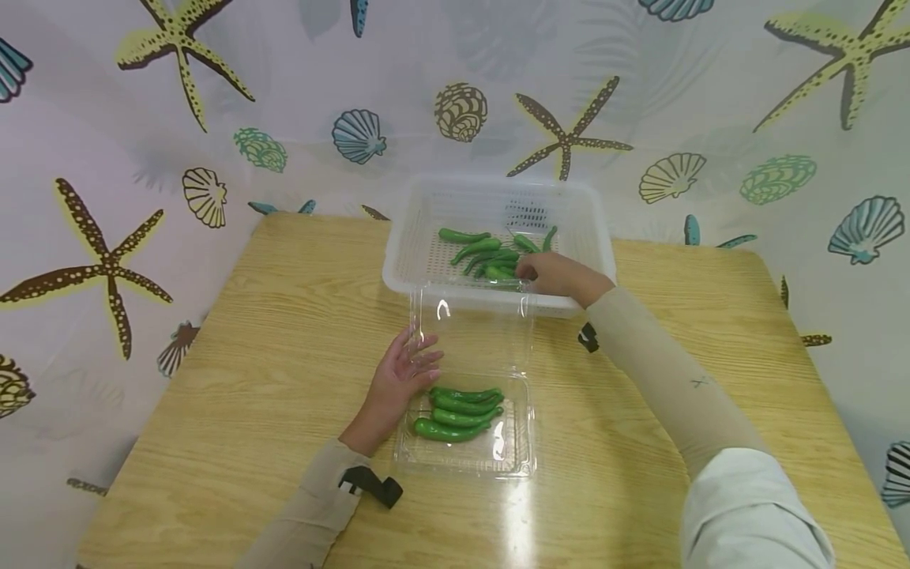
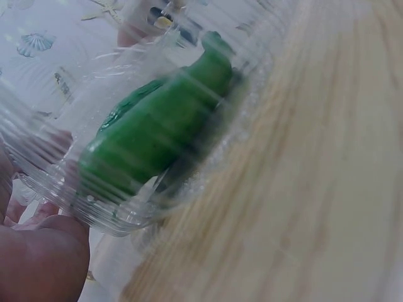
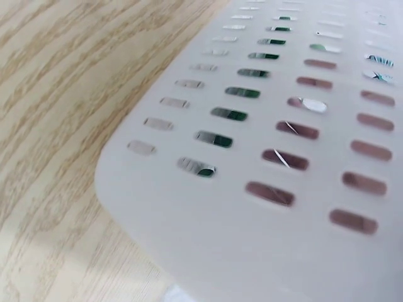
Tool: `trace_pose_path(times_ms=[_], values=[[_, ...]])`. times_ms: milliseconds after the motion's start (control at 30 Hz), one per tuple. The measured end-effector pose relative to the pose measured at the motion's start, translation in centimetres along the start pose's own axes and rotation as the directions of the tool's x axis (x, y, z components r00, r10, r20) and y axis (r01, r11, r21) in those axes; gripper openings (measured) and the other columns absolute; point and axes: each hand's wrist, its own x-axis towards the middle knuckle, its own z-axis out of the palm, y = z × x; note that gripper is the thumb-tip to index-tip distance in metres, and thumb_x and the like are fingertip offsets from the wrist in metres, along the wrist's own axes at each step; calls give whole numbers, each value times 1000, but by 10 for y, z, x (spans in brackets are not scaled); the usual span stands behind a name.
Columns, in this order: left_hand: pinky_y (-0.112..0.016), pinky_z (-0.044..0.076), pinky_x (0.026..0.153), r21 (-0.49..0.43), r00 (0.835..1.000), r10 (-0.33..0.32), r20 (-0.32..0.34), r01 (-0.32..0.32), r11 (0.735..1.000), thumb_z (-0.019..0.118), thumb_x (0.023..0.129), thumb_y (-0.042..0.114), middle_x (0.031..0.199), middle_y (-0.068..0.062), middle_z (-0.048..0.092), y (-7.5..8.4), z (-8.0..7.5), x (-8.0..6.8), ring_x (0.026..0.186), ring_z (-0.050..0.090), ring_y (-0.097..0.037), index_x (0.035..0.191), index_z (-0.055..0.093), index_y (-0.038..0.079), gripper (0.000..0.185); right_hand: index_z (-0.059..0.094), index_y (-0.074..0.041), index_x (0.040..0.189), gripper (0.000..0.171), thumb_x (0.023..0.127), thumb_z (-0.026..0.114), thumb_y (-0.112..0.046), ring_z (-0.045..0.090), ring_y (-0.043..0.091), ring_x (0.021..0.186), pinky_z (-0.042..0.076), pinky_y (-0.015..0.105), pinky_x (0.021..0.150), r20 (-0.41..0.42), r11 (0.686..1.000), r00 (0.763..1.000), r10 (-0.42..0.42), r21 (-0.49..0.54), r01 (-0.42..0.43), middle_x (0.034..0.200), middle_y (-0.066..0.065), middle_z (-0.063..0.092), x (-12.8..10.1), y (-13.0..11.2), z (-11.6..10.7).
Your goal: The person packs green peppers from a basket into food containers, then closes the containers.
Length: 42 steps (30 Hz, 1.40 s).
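Glossy, long green chili peppers (image 1: 458, 417), four of them, lie side by side in the base of a clear, rectangular, hinged plastic container (image 1: 462, 462), their lengths running roughly left to right. The container stands on a light, wood-grained tabletop (image 1: 298, 316), its transparent lid (image 1: 469, 332) swung up and away on the far side, overlapping in view the near rim of a white, rectangular, perforated plastic basket (image 1: 392, 273). More green peppers (image 1: 482, 246) lie loosely heaped inside that basket.

The left hand (image 1: 398, 375) is at the container's left edge near the hinge, fingers spread apart and thumb close to the peppers; the left wrist view shows a pepper through the clear wall, with the thumb just beside the plastic. The right hand (image 1: 562, 276) reaches over the basket's near right part, fingertips down among the peppers; whether they pinch one cannot be told, since the perforated wall hides most of the hand in the right wrist view.

Both forearms wear beige sleeves (image 1: 654, 379), with a black strap (image 1: 370, 484) on the left wrist. Behind hangs a white sheet (image 1: 412, 47) printed with starfish and shells.
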Motion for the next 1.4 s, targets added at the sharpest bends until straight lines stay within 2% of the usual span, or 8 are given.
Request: trace_pose_path(times_ms=[333, 500, 667, 800, 1033, 1300, 1400], values=[[-35, 46, 96, 7, 1000, 6, -2, -6, 1000, 62, 83, -7, 141, -23, 35, 0, 0, 0, 122, 46, -33, 148, 17, 14, 81, 55, 0, 121, 36, 85, 53, 4, 49, 32, 117, 39, 44, 102, -68, 998, 997, -27, 48, 31, 122, 15, 56, 3, 1, 1], [-35, 45, 97, 11, 1000, 2, -8, -2, 1000, 62, 84, -6, 141, -22, 36, 0, -1, -1, 122, 45, -33, 147, 20, 17, 80, 56, 0, 120, 32, 89, 59, -9, 52, 31, 113, 40, 44, 101, -122, 998, 991, -52, 39, 57, 120, 15, 58, 6, 1, 1], [-35, 46, 97, 1, 1000, -1, -6, 1, 1000, 63, 84, -6, 140, -20, 38, -1, -1, 0, 122, 46, -32, 147, 20, 16, 80, 56, 1, 121, 35, 90, 61, -14, 53, 29, 111, 42, 43, 99, -153, 998, 987, -53, 31, 59, 119, 16, 59, 7, 1, 0], [-36, 46, 97, -1, 1000, 0, -9, 0, 1000, 63, 84, -6, 139, -18, 40, -2, -2, 0, 121, 47, -31, 147, 19, 15, 80, 55, 2, 121, 36, 90, 61, -15, 54, 31, 110, 42, 44, 98, -185, 996, 980, -70, 37, 78, 118, 17, 59, 6, 0, -2], [-35, 45, 97, 0, 1000, 23, 7, -23, 1000, 61, 84, -8, 141, -24, 35, -2, -2, 0, 121, 46, -32, 148, 18, 12, 80, 58, -1, 117, 33, 88, 64, -16, 58, 25, 101, 46, 40, 93, -260, 993, 963, -78, 61, 97, 110, 12, 62, 6, -1, -2], [-34, 46, 97, 7, 1000, 12, 8, -12, 1000, 61, 84, -7, 140, -21, 37, -1, -1, 0, 122, 46, -32, 147, 19, 14, 79, 61, -4, 113, 29, 88, 65, -16, 59, 21, 91, 50, 38, 84, -306, 991, 949, -74, 86, 105, 99, 6, 64, 6, -1, -3], [-35, 45, 97, 6, 1000, 4, -2, -4, 1000, 62, 84, -6, 140, -19, 39, -1, -1, 0, 122, 46, -32, 147, 21, 16, 79, 61, -4, 113, 29, 87, 65, -16, 58, 21, 92, 50, 39, 84, -315, 990, 946, -73, 91, 107, 99, 7, 64, 5, -1, -3]])
